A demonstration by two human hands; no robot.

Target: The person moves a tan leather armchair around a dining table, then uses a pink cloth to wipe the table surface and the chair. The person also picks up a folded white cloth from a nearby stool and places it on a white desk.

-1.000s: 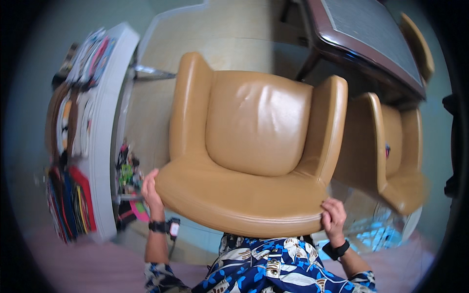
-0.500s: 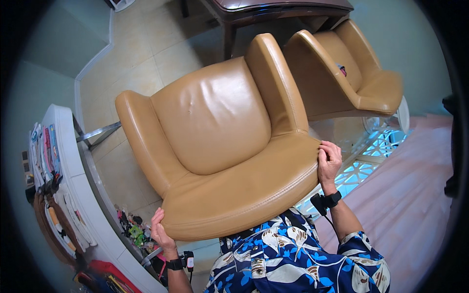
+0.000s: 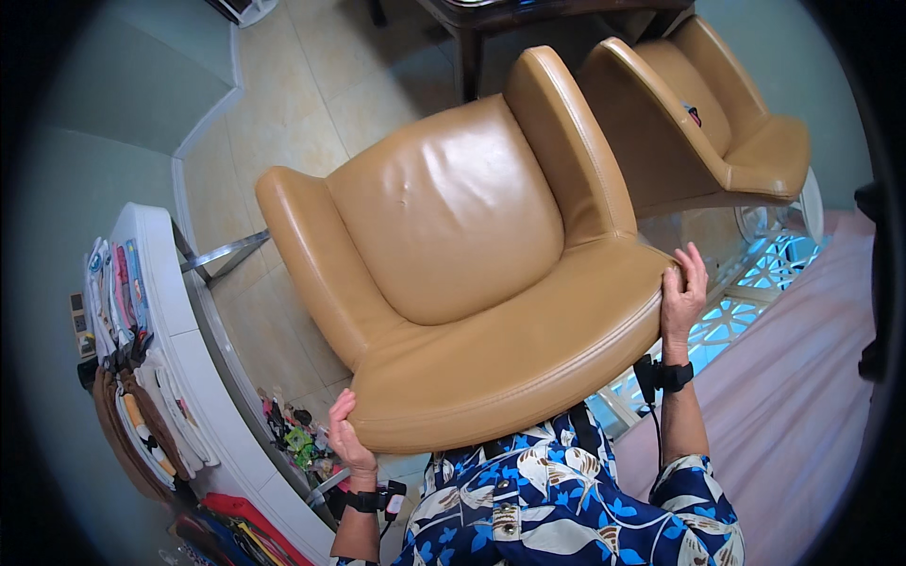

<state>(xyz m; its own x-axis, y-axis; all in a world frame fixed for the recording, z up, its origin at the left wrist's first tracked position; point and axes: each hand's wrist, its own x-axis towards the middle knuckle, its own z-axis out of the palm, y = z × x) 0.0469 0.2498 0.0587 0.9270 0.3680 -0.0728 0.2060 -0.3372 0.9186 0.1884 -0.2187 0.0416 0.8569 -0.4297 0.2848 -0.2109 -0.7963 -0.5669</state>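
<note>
A tan leather armchair (image 3: pixel 448 193) with a padded seat and light stitching fills the middle, its backrest nearest me. My left hand (image 3: pixel 351 439) holds the backrest's left end, fingers curled against the edge, the thumb side partly hidden. At the right end, higher up, my right hand (image 3: pixel 684 294) presses round the corner, with some fingertips raised off the leather. Both wrists wear black bands with small devices.
A second tan armchair (image 3: pixel 661 123) stands to the right, a small dark item on its seat. Beyond is a dark wooden table (image 3: pixel 491 14). A white shelf (image 3: pixel 184 330) with folded clothes (image 3: pixel 123 292) runs along the left. Pink fabric (image 3: pixel 764 377) covers the right side.
The armchair, my hands and the surroundings all sit further right in view, the scene shifting as my head turns. Both hands stay on the backrest; some right fingers are lifted more.
</note>
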